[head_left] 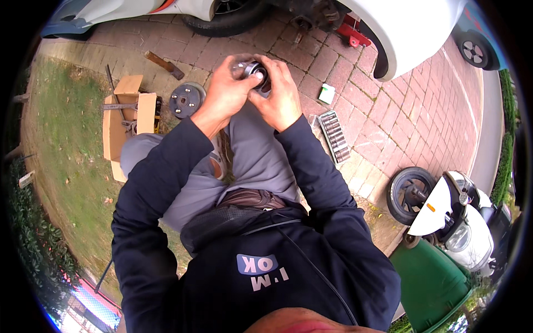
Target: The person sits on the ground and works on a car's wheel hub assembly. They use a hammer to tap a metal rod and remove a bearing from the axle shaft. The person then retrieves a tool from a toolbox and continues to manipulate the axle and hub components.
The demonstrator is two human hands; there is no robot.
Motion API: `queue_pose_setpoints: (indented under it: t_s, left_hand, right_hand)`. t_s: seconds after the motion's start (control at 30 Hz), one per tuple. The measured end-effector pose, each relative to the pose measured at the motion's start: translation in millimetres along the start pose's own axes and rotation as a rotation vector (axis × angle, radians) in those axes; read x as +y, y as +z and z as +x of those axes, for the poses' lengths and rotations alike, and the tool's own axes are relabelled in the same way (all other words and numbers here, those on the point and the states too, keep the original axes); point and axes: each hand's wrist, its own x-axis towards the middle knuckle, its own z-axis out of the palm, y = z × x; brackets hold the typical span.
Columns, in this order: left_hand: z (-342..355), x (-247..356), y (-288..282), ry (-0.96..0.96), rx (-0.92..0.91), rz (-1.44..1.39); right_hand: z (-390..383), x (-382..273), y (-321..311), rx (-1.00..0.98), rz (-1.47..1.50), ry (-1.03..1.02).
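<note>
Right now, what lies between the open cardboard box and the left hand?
In the head view, a dark, round brake drum with studs lies between the cardboard box and the left hand.

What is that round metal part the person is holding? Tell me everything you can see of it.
The round metal part shows a shiny silver, curved rim, with darker areas around it. It is held up off the ground, in front of the knees, between the left hand and the right hand. The left thumb lies over its face, and fingers of both hands curl around it. They cover much of it, so I can't tell its full shape.
</note>
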Motion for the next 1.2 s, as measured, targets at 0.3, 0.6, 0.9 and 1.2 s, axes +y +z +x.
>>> queue_pose_setpoints:
  t_s: [0.3,0.6,0.9,1.2]
  left_hand:
    - [96.4,8.2,-43.2,-0.125,0.096,0.343]
    - [200.9,-47.0,-18.6,0.016,-0.156,0.754]
    - [249.1,-120.1,8.8,-0.221,-0.166,0.293]
    - [274.0,-145.0,44.4,-0.551,-0.157,0.108]
  right_hand:
    - [43.0,134.1,50.4,0.597,1.089,1.025]
    - [79.0,227.8,114.2,0.897,1.200,0.896]
    - [118.2,259.7,111.4,0.968,1.043,0.812]
    - [135.0,278.5,89.6,0.782,0.356,0.943]
